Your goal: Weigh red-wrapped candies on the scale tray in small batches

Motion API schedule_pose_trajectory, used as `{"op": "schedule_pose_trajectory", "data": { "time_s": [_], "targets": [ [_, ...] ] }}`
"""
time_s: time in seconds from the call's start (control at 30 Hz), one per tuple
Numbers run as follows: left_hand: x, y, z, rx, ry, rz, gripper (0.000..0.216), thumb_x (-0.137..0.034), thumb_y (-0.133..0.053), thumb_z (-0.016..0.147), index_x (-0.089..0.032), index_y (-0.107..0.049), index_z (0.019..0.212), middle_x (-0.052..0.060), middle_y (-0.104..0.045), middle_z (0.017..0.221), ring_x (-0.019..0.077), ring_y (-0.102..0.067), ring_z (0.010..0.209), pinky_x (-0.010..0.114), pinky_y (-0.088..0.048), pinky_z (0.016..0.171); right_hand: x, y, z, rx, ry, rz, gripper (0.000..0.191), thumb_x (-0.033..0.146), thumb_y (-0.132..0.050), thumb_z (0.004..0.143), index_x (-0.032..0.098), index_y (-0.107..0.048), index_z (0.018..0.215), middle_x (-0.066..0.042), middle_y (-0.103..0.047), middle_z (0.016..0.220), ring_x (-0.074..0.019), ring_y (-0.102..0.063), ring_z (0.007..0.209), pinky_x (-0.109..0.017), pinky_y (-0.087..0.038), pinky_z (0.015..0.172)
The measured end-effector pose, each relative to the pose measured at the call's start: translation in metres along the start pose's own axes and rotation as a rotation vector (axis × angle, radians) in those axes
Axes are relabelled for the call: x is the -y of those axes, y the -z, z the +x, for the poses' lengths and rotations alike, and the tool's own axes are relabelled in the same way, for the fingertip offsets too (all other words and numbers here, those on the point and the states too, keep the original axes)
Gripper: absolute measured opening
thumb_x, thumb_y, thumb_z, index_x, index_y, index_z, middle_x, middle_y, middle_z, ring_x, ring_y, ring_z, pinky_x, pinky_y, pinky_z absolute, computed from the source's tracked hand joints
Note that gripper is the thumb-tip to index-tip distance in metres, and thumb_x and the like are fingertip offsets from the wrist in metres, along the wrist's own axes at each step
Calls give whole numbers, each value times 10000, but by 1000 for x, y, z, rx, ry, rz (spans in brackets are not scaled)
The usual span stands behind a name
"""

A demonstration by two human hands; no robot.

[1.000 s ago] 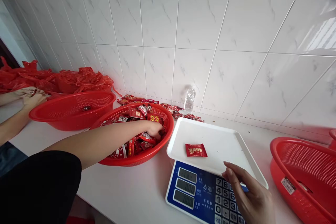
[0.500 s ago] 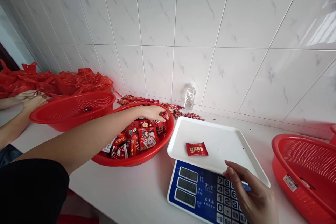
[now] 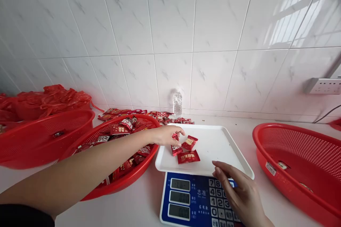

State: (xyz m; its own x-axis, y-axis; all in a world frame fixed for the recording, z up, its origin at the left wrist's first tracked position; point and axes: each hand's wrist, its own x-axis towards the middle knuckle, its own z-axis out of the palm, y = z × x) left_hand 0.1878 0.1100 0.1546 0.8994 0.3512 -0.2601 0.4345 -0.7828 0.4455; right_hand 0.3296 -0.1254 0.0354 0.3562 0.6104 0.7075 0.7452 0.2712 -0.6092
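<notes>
A few red packets (image 3: 188,156) lie on the white tray (image 3: 223,142) of the scale (image 3: 183,198), while a heap of the same fills the red basket (image 3: 125,181) under the left forearm. Judging by that, only a small share sits on the tray and most is left in the basket. The left hand (image 3: 165,135) reaches over the tray's left edge, fingertips pinched on a packet (image 3: 175,137) just above the tray. The red packets lie just past those fingertips, to the right and lower. The right hand (image 3: 239,195) is loosely open and holds nothing, its fingers curved over the keypad (image 3: 217,200) with the forefinger at the tray's near rim. The packets are just ahead of it, to its left. A second basket (image 3: 293,145) stands well off to that hand's right.
</notes>
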Motion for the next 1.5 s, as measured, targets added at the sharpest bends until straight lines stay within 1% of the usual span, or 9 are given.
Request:
{"op": "schedule_pose_trajectory", "data": {
  "time_s": [0.2, 0.43, 0.6, 0.7, 0.8, 0.9, 1.1, 1.33, 1.5],
  "targets": [
    [-20, -29, 2, 61, -32, 69, 936, -727, -469, 825, -191, -178, 1534, 157, -57, 1617, 352, -104, 1468, 484, -207, 1155, 5, 4, 2, 8, 52, -24, 165, 221, -535, 942, 259, -631, 1071, 26, -726, 803, -113, -706, 688, -168, -564, 558],
    [-35, -72, 29, 9, -140, 209, 844, -742, -348, 865, -232, -232, 1527, 114, -60, 1624, 345, 65, 1473, 576, -12, 1162, 5, 1, 3, 12, 54, -33, 172, 222, -535, 942, 258, -632, 1080, 24, -733, 841, -108, -710, 702, -163, -565, 578],
    [-40, -63, 42, -28, -232, 136, 837, -709, -398, 873, -199, -240, 1518, 147, -128, 1611, 349, -2, 1477, 565, -82, 1165, 2, 3, -1, 11, 18, -48, 161, 260, -538, 941, 253, -650, 1056, 21, -739, 812, -116, -719, 691, -154, -566, 568],
    [-24, -29, 38, -255, -256, 23, 586, -513, -435, 946, -196, -371, 1434, 123, -336, 1546, 269, -259, 1440, 430, -238, 1159, 2, 6, -3, -5, 8, -72, 151, 285, -554, 933, 253, -663, 1032, 25, -746, 792, -120, -725, 679, -140, -556, 543],
    [13, 9, 23, -519, 63, 18, 368, -366, -388, 973, -200, -477, 1290, 82, -575, 1342, 198, -533, 1230, 335, -428, 1018, 3, 8, -5, -8, 9, -94, 157, 309, -560, 928, 260, -671, 1028, 30, -751, 791, -118, -725, 660, -132, -548, 524],
    [57, 26, 0, -449, 243, 62, 282, -197, -378, 928, -157, -575, 1125, 85, -706, 1037, 211, -658, 963, 346, -517, 842, 4, 9, -7, 4, 36, -116, 156, 324, -570, 920, 269, -678, 1020, 39, -751, 780, -114, -722, 635, -126, -549, 538],
    [98, -3, -37, -54, 273, 156, 101, -147, -664, 701, -196, -696, 783, 21, -739, 826, 201, -679, 767, 264, -519, 703, 1, 8, -9, 29, 6, -110, 169, 348, -575, 909, 282, -692, 1013, 43, -754, 774, -111, -714, 583, -108, -529, 462],
    [101, -40, -13, -153, 380, 301, 315, -223, -766, 711, -168, -689, 1012, 142, -614, 1251, 341, -533, 1179, 436, -434, 987, -10, 6, -15, 45, -109, -163, 238, 455, -603, 868, 278, -728, 964, 25, -761, 765, -140, -734, 646, -105, -546, 489],
    [113, -48, 12, -271, 377, 214, 302, -314, -584, 935, -183, -577, 1207, 88, -584, 1241, 229, -603, 1066, 435, -522, 885, -9, 7, -18, 24, -245, -178, 321, 535, -587, 853, 271, -737, 959, -5, -760, 791, -170, -736, 673, -143, -562, 488]
  ]
}}
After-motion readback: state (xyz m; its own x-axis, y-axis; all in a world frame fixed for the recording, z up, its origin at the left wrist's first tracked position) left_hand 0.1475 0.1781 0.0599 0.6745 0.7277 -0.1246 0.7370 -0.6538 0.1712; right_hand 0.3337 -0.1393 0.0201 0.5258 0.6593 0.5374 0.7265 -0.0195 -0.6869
